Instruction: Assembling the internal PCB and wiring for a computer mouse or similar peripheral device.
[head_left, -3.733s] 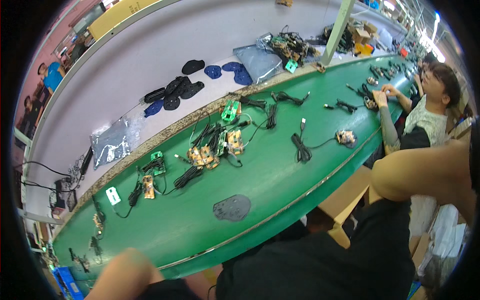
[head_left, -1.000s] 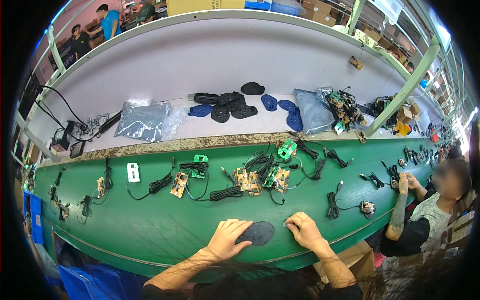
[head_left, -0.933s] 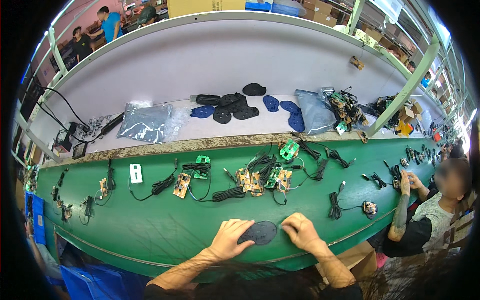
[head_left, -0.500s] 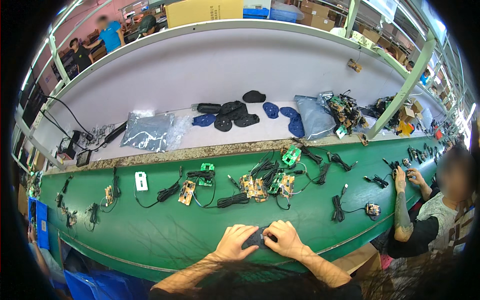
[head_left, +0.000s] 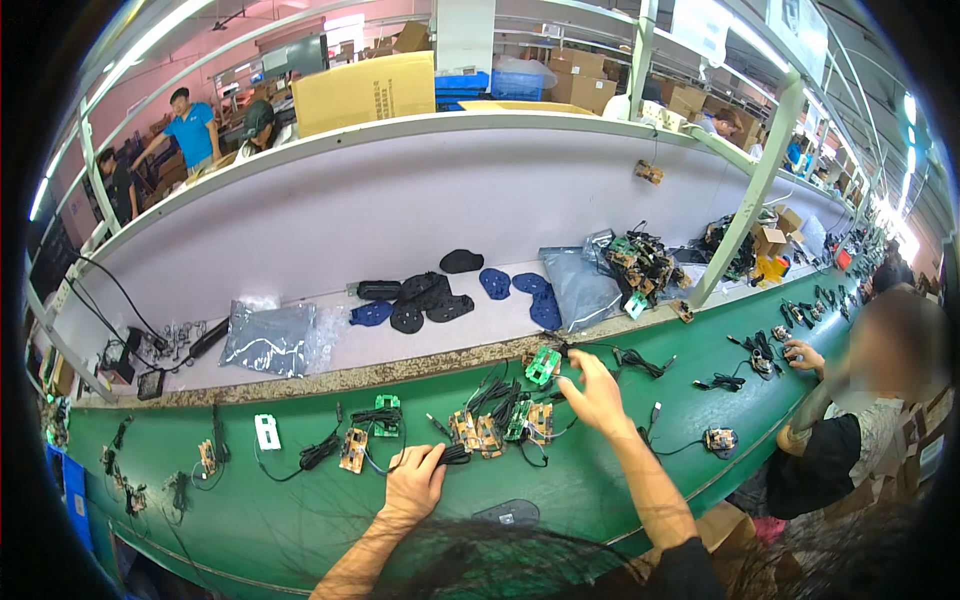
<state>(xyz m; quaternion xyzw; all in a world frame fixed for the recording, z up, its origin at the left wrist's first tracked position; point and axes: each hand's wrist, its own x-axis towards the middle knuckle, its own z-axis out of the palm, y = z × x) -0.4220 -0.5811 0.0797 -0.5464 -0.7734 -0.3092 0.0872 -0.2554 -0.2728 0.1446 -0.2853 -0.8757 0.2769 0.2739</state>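
My left hand (head_left: 417,484) is closed over the left part of a coiled black cable (head_left: 456,455) on the green worktop. Farther right, my right hand (head_left: 597,398) reaches out with thumb and fingers apart, just beside a green circuit board (head_left: 543,366). Between the two hands lies a pile of brown circuit boards (head_left: 476,432) with black cables. Close to me, a dark, flat, rounded shell (head_left: 508,513) rests on the worktop, touched by neither hand.
A white board or cover (head_left: 267,432) and more cabled boards lie to the left. On the back shelf are black and blue shells (head_left: 494,284), plastic bags (head_left: 268,340) and a heap of boards (head_left: 642,262). A co-worker (head_left: 850,430) sits at the right.
Both my hands have left the dark shell, which now lies on the worktop. My left hand moved to the coiled cable, my right forward toward the green board. The head view has shifted.
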